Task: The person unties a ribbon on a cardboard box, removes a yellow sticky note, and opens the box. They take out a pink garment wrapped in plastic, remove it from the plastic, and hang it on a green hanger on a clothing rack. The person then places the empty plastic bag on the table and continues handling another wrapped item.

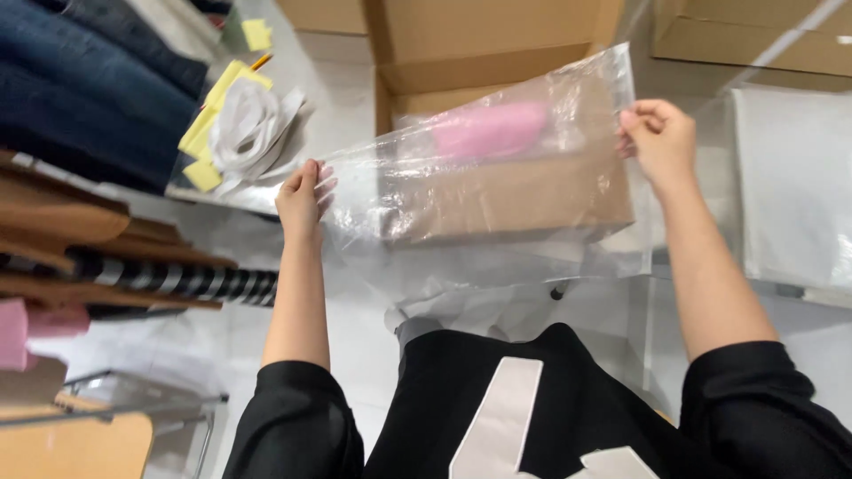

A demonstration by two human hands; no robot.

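Your left hand (302,197) and right hand (659,135) pinched a clear plastic bag (497,168) taut above the open cardboard box (479,53). Something pink, possibly inside. Thin film could slip or tear.

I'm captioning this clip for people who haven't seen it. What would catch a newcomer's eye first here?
First, the clear plastic bag stretched across the middle of the view, pinched at one end by the left hand and at the other by the right hand. Through it shows a pink object in the open cardboard box behind. At far left, folded jeans lie stacked beside yellow and white papers.
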